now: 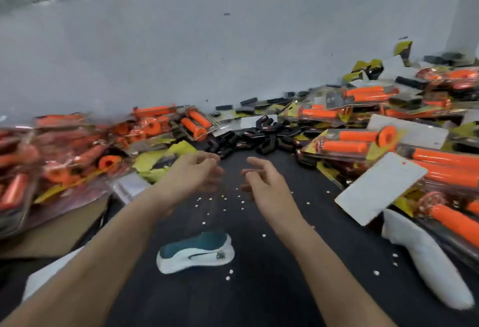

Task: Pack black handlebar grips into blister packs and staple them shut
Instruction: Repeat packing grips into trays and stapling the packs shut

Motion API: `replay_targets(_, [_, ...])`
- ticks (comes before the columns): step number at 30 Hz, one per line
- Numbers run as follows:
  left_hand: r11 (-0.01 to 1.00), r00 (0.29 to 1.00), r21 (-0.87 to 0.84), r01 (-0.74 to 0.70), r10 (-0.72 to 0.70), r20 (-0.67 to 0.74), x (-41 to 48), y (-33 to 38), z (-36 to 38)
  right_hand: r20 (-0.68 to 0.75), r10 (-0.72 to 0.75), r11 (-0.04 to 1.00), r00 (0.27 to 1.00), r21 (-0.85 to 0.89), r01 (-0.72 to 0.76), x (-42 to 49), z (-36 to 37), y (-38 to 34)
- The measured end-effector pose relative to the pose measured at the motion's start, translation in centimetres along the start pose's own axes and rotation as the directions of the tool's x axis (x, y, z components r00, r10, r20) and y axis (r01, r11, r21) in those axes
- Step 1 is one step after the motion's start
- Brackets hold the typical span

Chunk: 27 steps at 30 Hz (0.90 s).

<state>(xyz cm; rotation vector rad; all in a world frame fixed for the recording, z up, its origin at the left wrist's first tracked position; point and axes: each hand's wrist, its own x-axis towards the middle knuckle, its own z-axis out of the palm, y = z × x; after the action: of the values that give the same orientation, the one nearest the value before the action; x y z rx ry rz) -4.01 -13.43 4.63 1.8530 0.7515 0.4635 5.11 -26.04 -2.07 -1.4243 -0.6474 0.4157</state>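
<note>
1. Black handlebar grips (259,140) lie heaped at the far middle of the dark table (259,287), just beyond my fingertips.
2. My left hand (197,171) and right hand (261,184) hover side by side, fingers loosely spread, holding nothing.
3. Stacked orange-grip packs (388,150) crowd both sides; a white card (381,189) juts in from the right.
4. A teal and white object (195,252) lies near me; the packs on the left are blurred.
</note>
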Motion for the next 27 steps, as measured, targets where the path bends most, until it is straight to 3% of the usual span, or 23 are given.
replay_targets(2, [0.955, 0.993, 0.296, -0.006, 0.041, -0.112, 1.6, -2.1, -3.7, 0.048, 0.012, 1.000, 0.999, -0.028, -0.011, 0.9, 1.8, 0.8])
replay_targets(5, [0.727, 0.977, 0.686, 0.043, 0.112, -0.180, 3.6, -5.1, -7.6, 0.103, 0.019, 0.997, 0.994, -0.077, -0.011, 1.9, 3.1, 1.8])
replay_targets(12, [0.260, 0.971, 0.953, 0.156, 0.137, -0.196, 6.3, -9.1, -9.3, 0.088, 0.043, 0.991, 0.995, -0.130, -0.031, 3.3, 2.7, 3.3])
replay_targets(14, [0.193, 0.969, 0.962, 0.195, 0.114, -0.220, 6.2, -9.9, -9.2, 0.087, 0.047, 0.991, 0.995, -0.132, -0.035, 3.4, 2.7, 3.5])
replay_targets(19, [0.278, 0.966, 0.930, 0.240, 0.031, -0.258, 5.9, -10.7, -9.2, 0.110, 0.048, 0.990, 0.993, -0.136, -0.033, 3.2, 2.9, 3.5])
replay_targets(22, [0.248, 0.969, 0.949, 0.192, 0.104, -0.224, 5.6, -10.4, -9.5, 0.127, 0.047, 0.988, 0.991, -0.152, -0.028, 2.8, 2.9, 3.5])
replay_targets(27, [0.487, 0.937, 0.848, 0.210, 0.148, -0.317, 5.2, -8.3, -10.5, 0.132, 0.034, 0.986, 0.991, -0.169, -0.011, 2.4, 2.4, 3.2])
